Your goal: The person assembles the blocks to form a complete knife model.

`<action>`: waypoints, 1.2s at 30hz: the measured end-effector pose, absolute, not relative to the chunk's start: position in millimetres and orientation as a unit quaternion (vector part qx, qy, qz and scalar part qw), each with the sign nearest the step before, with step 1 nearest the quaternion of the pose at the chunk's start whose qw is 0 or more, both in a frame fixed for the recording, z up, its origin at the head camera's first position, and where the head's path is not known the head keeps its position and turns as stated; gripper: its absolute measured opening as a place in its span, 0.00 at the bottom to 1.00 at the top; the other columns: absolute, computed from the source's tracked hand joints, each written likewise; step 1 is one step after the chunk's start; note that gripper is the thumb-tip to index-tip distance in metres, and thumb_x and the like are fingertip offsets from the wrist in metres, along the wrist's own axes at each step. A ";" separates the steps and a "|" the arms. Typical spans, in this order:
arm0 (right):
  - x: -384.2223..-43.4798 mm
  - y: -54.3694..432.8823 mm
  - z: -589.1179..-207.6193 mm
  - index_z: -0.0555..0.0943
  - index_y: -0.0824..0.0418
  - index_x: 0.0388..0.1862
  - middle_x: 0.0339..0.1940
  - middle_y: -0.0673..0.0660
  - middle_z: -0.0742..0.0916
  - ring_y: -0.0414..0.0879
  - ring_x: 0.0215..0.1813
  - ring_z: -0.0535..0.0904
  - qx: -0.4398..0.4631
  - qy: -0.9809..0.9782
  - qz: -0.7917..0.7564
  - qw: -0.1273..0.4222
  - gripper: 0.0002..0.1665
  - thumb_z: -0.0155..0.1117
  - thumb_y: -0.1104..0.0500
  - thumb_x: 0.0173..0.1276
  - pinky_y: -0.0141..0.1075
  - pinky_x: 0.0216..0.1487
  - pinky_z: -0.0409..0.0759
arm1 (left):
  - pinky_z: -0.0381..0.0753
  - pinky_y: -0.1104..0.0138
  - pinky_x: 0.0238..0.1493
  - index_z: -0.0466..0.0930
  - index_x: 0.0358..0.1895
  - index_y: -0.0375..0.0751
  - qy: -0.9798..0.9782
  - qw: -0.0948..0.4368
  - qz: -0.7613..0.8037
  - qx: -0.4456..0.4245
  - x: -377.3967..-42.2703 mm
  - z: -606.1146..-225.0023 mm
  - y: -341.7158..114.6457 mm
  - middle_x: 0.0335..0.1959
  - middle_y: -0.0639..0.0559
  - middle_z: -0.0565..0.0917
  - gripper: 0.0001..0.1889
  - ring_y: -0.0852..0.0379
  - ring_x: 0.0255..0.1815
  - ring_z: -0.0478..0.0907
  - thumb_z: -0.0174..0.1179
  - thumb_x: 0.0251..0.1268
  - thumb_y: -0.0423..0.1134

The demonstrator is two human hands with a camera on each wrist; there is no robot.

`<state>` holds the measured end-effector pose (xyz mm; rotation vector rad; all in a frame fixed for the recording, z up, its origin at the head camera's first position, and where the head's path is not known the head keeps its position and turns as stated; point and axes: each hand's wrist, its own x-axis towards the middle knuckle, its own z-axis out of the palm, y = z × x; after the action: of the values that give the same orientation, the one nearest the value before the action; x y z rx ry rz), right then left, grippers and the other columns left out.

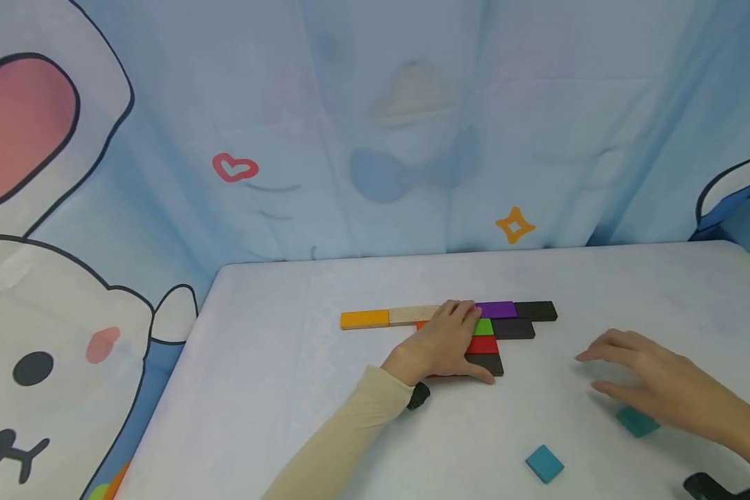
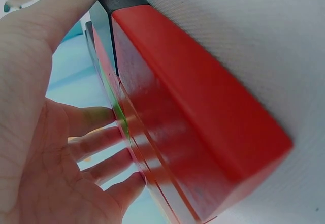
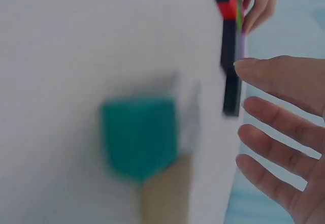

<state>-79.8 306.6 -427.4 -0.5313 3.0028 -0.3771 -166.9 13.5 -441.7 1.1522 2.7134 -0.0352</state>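
Observation:
A flat layout of coloured wooden blocks lies on the white table. Its back row runs from a yellow block [image 1: 365, 319] through a natural wood block [image 1: 410, 316] and a purple block [image 1: 495, 310] to a black block [image 1: 535, 310]. My left hand [image 1: 440, 344] lies across the middle of the layout, fingertips at the back row, thumb by the front black block [image 1: 486, 362]. It hides part of the shorter rows. In the left wrist view, a red block [image 2: 203, 97] shows close up. My right hand [image 1: 653, 378] hovers with fingers spread, holding nothing, near a teal block [image 1: 637, 421].
Another teal block [image 1: 544, 464] lies nearer the front of the table. A blurred tan piece [image 3: 166, 193] shows beside the teal block in the right wrist view. Behind the table [image 1: 275, 298] hangs a light blue printed curtain [image 1: 412, 229].

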 end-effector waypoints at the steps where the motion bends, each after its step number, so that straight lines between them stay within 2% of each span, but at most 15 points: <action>1: -78.2 314.7 -430.5 0.89 0.57 0.46 0.45 0.56 0.84 0.57 0.48 0.80 -0.156 0.980 -0.120 0.046 0.21 0.86 0.59 0.52 0.59 0.47 0.86 | 0.51 0.67 0.82 0.55 0.84 0.40 0.916 0.097 -0.014 0.390 -167.1 -442.0 13.1 0.83 0.48 0.58 0.59 0.52 0.81 0.55 0.61 0.60 0.77; 5: -72.3 341.2 -441.0 0.88 0.64 0.45 0.44 0.62 0.83 0.57 0.44 0.79 -0.117 0.982 -0.128 0.069 0.20 0.84 0.61 0.55 0.58 0.45 0.87 | 0.52 0.67 0.82 0.55 0.84 0.40 0.916 0.096 -0.014 0.389 -167.7 -442.4 11.8 0.83 0.48 0.58 0.59 0.52 0.81 0.55 0.61 0.60 0.77; 10: -66.2 357.6 -447.8 0.87 0.66 0.46 0.45 0.63 0.82 0.57 0.44 0.78 -0.107 0.982 -0.138 0.066 0.20 0.82 0.59 0.59 0.61 0.48 0.85 | 0.51 0.67 0.82 0.55 0.84 0.40 0.916 0.094 -0.013 0.390 -168.1 -442.3 11.4 0.83 0.48 0.58 0.59 0.52 0.81 0.55 0.61 0.60 0.78; 14: -63.6 362.9 -449.2 0.88 0.64 0.45 0.46 0.62 0.82 0.58 0.45 0.78 -0.116 0.982 -0.135 0.063 0.18 0.83 0.60 0.57 0.61 0.48 0.84 | 0.51 0.67 0.82 0.55 0.84 0.40 0.916 0.094 -0.014 0.391 -167.8 -442.3 11.6 0.83 0.48 0.58 0.59 0.52 0.81 0.55 0.61 0.60 0.78; 17: -63.3 365.6 -449.8 0.89 0.60 0.44 0.46 0.59 0.82 0.56 0.45 0.78 -0.122 0.980 -0.134 0.077 0.17 0.83 0.61 0.56 0.57 0.47 0.86 | 0.51 0.67 0.82 0.55 0.84 0.40 0.915 0.094 -0.013 0.392 -167.5 -442.0 12.0 0.83 0.48 0.58 0.59 0.52 0.81 0.55 0.61 0.60 0.78; 22: -66.1 370.6 -449.5 0.88 0.58 0.46 0.47 0.56 0.82 0.55 0.47 0.79 -0.131 0.977 -0.126 0.112 0.23 0.85 0.68 0.49 0.58 0.50 0.85 | 0.51 0.67 0.82 0.55 0.84 0.39 0.914 0.094 -0.010 0.394 -166.8 -440.3 12.3 0.83 0.47 0.58 0.59 0.52 0.81 0.55 0.61 0.60 0.77; 24: -67.7 372.3 -449.1 0.88 0.60 0.45 0.45 0.56 0.83 0.56 0.47 0.80 -0.141 0.976 -0.120 0.115 0.25 0.85 0.70 0.46 0.62 0.51 0.84 | 0.51 0.67 0.82 0.55 0.84 0.39 0.914 0.092 -0.012 0.395 -166.3 -439.6 12.2 0.83 0.47 0.58 0.59 0.52 0.81 0.55 0.61 0.60 0.77; 33: -83.1 373.0 -450.0 0.85 0.66 0.42 0.37 0.55 0.83 0.50 0.37 0.78 -0.127 0.980 -0.105 0.108 0.24 0.85 0.72 0.45 0.53 0.45 0.87 | 0.51 0.66 0.83 0.55 0.84 0.39 0.914 0.091 -0.011 0.395 -166.1 -439.5 12.3 0.83 0.47 0.58 0.59 0.51 0.81 0.55 0.61 0.60 0.77; 36: -91.2 364.0 -443.6 0.86 0.65 0.43 0.36 0.53 0.82 0.48 0.36 0.77 -0.139 0.979 -0.114 0.091 0.23 0.86 0.69 0.47 0.45 0.40 0.88 | 0.51 0.66 0.83 0.55 0.84 0.39 0.914 0.092 -0.011 0.394 -166.1 -439.3 12.3 0.83 0.47 0.58 0.59 0.51 0.81 0.55 0.61 0.60 0.77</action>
<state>-91.2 364.0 -443.6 -0.4137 2.9112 -0.3402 -166.1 12.3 -439.3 1.1698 2.7149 -0.0330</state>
